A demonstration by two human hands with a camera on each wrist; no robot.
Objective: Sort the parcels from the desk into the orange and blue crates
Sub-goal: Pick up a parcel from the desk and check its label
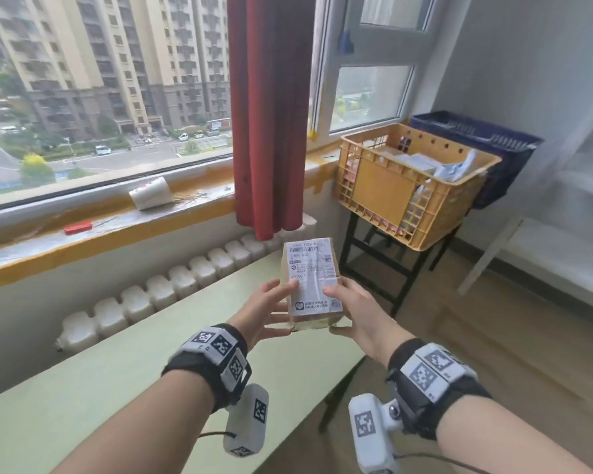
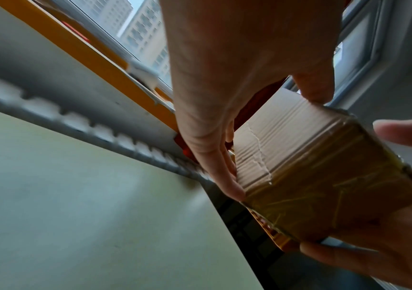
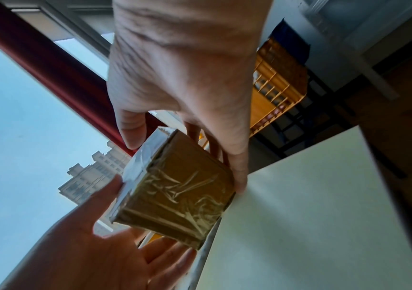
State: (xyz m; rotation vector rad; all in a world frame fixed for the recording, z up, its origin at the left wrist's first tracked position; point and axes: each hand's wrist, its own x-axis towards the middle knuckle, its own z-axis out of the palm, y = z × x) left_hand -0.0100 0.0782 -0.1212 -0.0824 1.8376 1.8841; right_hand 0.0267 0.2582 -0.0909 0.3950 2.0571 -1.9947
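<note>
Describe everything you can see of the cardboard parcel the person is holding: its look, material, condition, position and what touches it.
The cardboard parcel is a small brown corrugated box, wrapped in glossy, wrinkled clear tape. A white shipping label with barcodes and printed text covers its top face; the print is too small to read fully. One side shows a jagged crease. It is held above the green desk's far end, label up. The left hand and right hand hold it from either side, thumbs on the label.

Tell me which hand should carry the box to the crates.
Right, probably. The right hand already grips the cardboard parcel on the side nearer the orange crate and blue crate, both off to the person's right. The left hand would have to cross over.
</note>
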